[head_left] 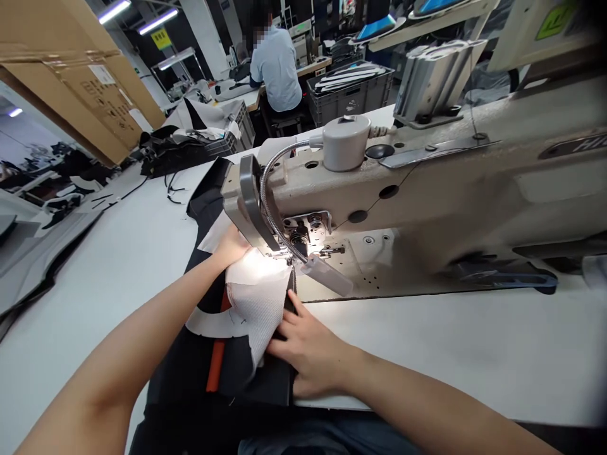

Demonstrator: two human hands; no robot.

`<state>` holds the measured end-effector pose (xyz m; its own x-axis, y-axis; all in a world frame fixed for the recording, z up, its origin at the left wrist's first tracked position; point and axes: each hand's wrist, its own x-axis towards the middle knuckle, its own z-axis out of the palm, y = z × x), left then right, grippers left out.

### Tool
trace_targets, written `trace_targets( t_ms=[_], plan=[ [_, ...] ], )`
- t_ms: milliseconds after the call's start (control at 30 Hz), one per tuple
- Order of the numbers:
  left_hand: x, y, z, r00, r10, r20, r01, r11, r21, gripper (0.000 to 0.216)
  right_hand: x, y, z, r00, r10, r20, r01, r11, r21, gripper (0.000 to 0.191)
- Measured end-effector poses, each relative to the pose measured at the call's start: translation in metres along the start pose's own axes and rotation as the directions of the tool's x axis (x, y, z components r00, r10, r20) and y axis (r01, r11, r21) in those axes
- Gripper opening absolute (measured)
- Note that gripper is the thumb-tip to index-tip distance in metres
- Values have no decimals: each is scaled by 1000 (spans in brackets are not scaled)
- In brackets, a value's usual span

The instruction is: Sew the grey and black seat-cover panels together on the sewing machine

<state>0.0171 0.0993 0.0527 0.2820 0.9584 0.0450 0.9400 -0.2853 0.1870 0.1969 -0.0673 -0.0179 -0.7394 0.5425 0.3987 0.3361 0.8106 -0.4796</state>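
A white mesh fabric piece (258, 300) lies over black fabric (237, 370) at the sewing machine's needle area (290, 258), under a bright lamp. My left hand (232, 245) rests on the white material just left of the machine head, its fingertips hidden behind the head. At the right edge of the fabric lies my right hand (310, 351), palm down, with its fingers apart and touching the black edge and the mesh. An orange-red strip (215, 363) shows beneath the white piece. The black fabric continues behind the machine head.
The sewing machine arm (427, 164) spans the right side, with a flexible lamp tube (263, 183) before its head. White tabletop (427, 354) extends around it. Beyond are a cardboard box (90, 88), grey crates (353, 95) and a seated person (277, 69) in light blue.
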Motion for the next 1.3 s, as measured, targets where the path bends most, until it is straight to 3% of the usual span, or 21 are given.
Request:
trace_targets(
  t_ms=[100,167,233,300,367,400,467,533,567,600,667,733,800,900,967,1100,1200,1300],
  plan=[
    [-26,5,5,980,0,-199,-11,998,-55,26,-1,-2,5,990,-131,51,120,978,168,50],
    [-46,3,7,948,-29,-315,9,998,-64,24,0,0,5,993,-120,3,113,944,311,47],
    [-59,-3,10,930,-56,-363,49,998,-29,27,5,2,3,995,66,-78,-25,897,440,37],
    [-65,-8,13,910,-21,-414,43,998,43,32,12,4,-2,939,326,-104,-212,793,571,36],
    [-70,-10,15,891,83,-446,-24,990,137,40,17,3,-4,890,455,5,-322,621,714,43],
    [-72,-10,16,900,156,-407,-90,980,178,42,17,0,-4,909,399,120,-338,537,773,48],
    [-79,-7,19,931,301,-207,-259,944,207,37,15,-11,0,934,80,349,-345,458,819,47],
    [-86,-2,20,918,397,5,-392,904,173,33,9,-24,6,828,-281,486,-261,574,776,31],
    [-88,1,20,907,416,69,-421,894,154,33,6,-30,9,775,-370,513,-171,659,733,26],
    [-90,4,20,903,417,100,-428,892,143,35,2,-34,9,770,-378,514,-76,745,662,24],
    [-91,13,20,910,398,118,-411,903,122,35,-3,-33,5,881,-231,414,44,910,413,22],
    [-90,21,21,925,364,107,-374,923,93,25,-6,-21,-5,985,-35,168,24,997,67,17],
    [-88,28,25,940,332,85,-338,937,85,18,-7,-4,-16,995,54,-83,-71,973,-218,12],
    [-84,35,31,947,311,78,-319,941,110,18,-3,14,-23,955,62,-289,-166,921,-353,22],
    [-81,36,32,951,295,86,-302,950,75,16,1,18,-21,960,4,-280,-116,916,-384,30],
    [-79,40,25,948,259,183,-263,965,-2,12,8,19,-11,980,-120,-160,37,896,-443,24],
    [-78,45,22,951,232,204,-269,947,175,20,5,21,-7,975,-129,-182,40,904,-426,27],
    [-77,46,27,964,226,138,-257,922,290,27,-1,22,-6,975,-116,-189,33,918,-396,32]
  ],
)
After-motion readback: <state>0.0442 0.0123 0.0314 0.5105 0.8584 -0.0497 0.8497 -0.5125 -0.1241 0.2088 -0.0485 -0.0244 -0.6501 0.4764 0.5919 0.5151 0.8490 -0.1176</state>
